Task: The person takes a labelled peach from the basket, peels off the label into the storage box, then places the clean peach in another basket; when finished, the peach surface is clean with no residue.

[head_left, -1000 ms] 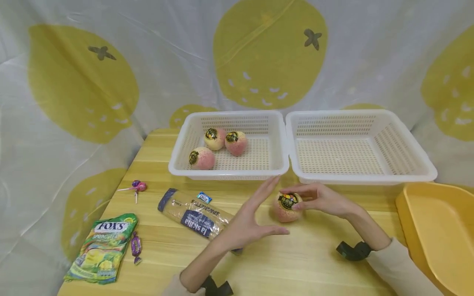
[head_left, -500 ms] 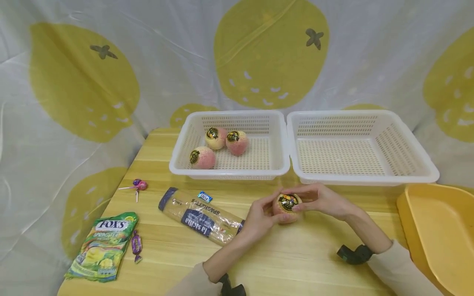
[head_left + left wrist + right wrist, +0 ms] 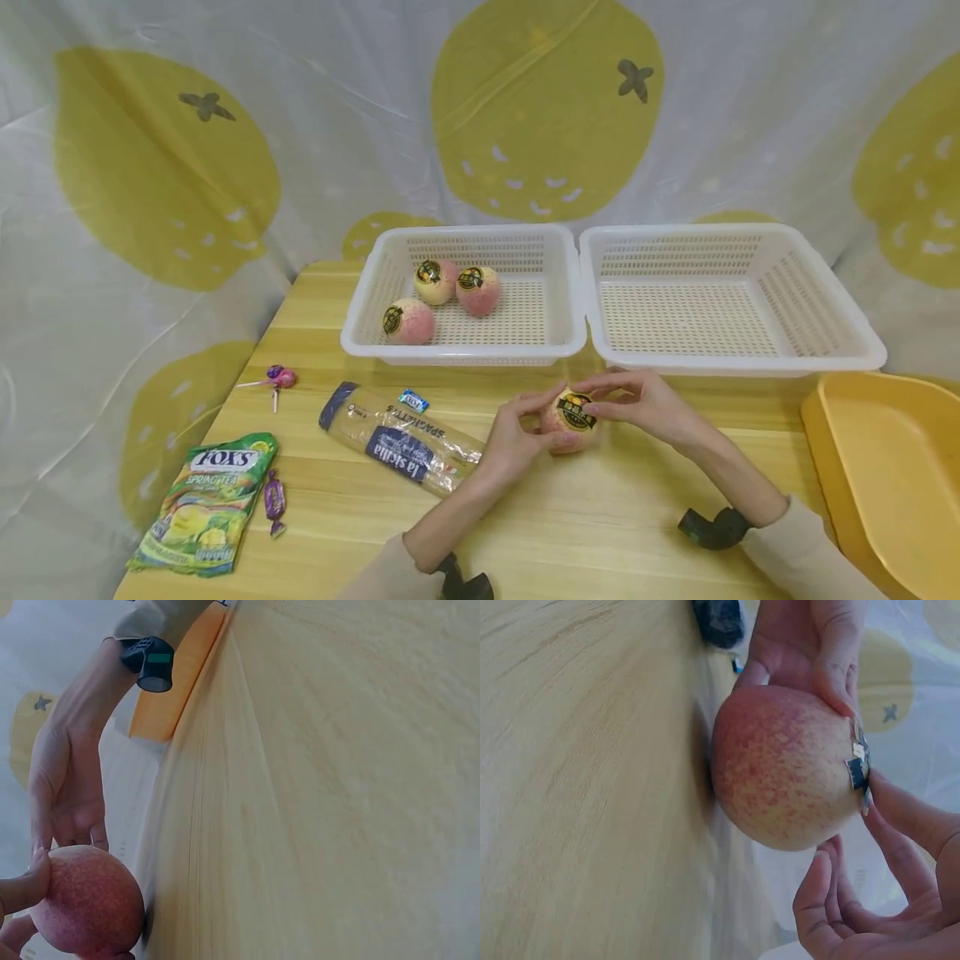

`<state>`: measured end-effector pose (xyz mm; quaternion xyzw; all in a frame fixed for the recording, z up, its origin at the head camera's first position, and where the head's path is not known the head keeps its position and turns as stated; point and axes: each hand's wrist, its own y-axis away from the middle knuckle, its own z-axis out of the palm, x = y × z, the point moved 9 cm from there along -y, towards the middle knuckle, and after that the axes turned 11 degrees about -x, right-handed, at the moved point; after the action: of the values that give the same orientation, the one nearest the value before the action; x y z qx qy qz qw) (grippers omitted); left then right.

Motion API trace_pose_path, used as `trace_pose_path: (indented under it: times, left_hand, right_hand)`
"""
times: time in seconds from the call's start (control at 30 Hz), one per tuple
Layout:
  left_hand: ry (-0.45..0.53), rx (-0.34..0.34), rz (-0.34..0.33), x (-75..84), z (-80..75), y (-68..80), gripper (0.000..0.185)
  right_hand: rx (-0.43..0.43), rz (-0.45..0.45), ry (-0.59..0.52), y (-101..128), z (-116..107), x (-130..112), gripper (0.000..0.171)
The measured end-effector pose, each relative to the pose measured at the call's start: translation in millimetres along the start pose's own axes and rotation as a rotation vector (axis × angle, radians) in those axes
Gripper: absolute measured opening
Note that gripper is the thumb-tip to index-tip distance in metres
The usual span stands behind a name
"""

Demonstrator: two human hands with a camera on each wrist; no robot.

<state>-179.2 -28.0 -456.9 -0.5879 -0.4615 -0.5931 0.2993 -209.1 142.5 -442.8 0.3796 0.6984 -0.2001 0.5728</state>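
Note:
A pink and cream peach (image 3: pixel 564 439) rests low at the table in front of the baskets, with a dark round sticker (image 3: pixel 574 411) on its upper face. My left hand (image 3: pixel 512 446) grips the peach from the left, thumb at the front and fingers behind. On the other side my right hand (image 3: pixel 656 408) has its thumb and index finger at the edge of the sticker (image 3: pixel 859 766), pinching it. The right hand's other fingers curl near the fruit in the right wrist view. In the left wrist view the peach (image 3: pixel 90 900) shows its red side.
Several peaches (image 3: pixel 478 292) with stickers lie in the left white basket (image 3: pixel 465 351). Beside it stand another white basket (image 3: pixel 742 363) and a yellow tub (image 3: pixel 885 483). A spaghetti pack (image 3: pixel 405 437), small blue candy (image 3: pixel 413 400), lollipops (image 3: pixel 283 378), purple-wrapped candy (image 3: pixel 274 500) and green Fox's bag (image 3: pixel 210 504) lie leftward.
My left hand has come in from the left and taken hold of the peach. The peach has shifted slightly left, and my right hand's thumb and finger have moved with it along the sticker.

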Motion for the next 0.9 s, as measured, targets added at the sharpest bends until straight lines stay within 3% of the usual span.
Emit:
trace_pose_path:
  times: [0.4,0.6,0.9]
  left_hand:
    - [0.015,-0.077,0.063,3.2,3.0,-2.0,0.059]
    - [0.004,-0.074,0.081,6.8,5.0,-4.1,0.06]
    - [-0.016,-0.068,0.075,8.8,4.3,-3.5,0.06]
  right_hand:
    - [0.036,0.024,0.031,0,-3,-4,0.026]
    - [0.044,-0.032,0.085,-2,-5,-14,0.018]
    - [0.047,-0.022,0.105,2,-2,-21,0.021]
